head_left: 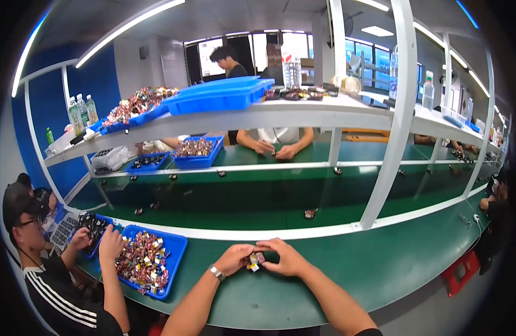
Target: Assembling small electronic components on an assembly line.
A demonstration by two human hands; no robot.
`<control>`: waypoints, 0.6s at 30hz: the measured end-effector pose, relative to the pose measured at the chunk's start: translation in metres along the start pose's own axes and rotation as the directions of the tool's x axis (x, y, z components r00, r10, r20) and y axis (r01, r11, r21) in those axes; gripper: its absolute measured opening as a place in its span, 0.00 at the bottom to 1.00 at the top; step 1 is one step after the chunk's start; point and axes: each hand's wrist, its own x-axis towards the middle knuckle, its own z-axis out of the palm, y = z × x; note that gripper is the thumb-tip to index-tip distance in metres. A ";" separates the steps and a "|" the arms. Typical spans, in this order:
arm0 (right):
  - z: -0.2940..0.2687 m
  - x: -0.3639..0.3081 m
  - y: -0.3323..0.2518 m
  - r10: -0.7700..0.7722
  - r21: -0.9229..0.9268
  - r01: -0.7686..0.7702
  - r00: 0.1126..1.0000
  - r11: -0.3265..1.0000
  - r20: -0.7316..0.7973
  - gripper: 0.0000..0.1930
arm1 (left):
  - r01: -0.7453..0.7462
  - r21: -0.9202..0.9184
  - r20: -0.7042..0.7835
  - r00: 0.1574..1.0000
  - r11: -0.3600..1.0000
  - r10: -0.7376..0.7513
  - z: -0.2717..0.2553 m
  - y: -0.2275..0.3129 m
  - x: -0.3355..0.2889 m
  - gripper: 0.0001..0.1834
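Observation:
My left hand point(234, 260), with a watch on its wrist, and my right hand point(288, 260) meet over the green bench. Between their fingertips they pinch a small electronic part point(254, 261) with reddish-brown, yellow and white areas; the fingers partly cover it. Left of my hands, a blue tray point(179, 246) is piled with many similar small reddish, white and yellow parts point(141, 260).
A person point(45, 269) works at my left beside a tray of black parts point(91, 227). Beyond the white rail point(252, 232), parts lie on a green conveyor belt point(241, 207). A white post point(389, 129) and shelf point(303, 113) stand ahead. Another person's hands point(275, 150) work opposite.

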 end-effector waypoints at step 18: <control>0.028 0.008 -0.010 -0.155 -0.443 -0.011 0.929 0.897 -0.337 0.12 | -0.087 -0.123 -0.199 0.978 0.989 0.061 0.018 -0.002 -0.002 0.15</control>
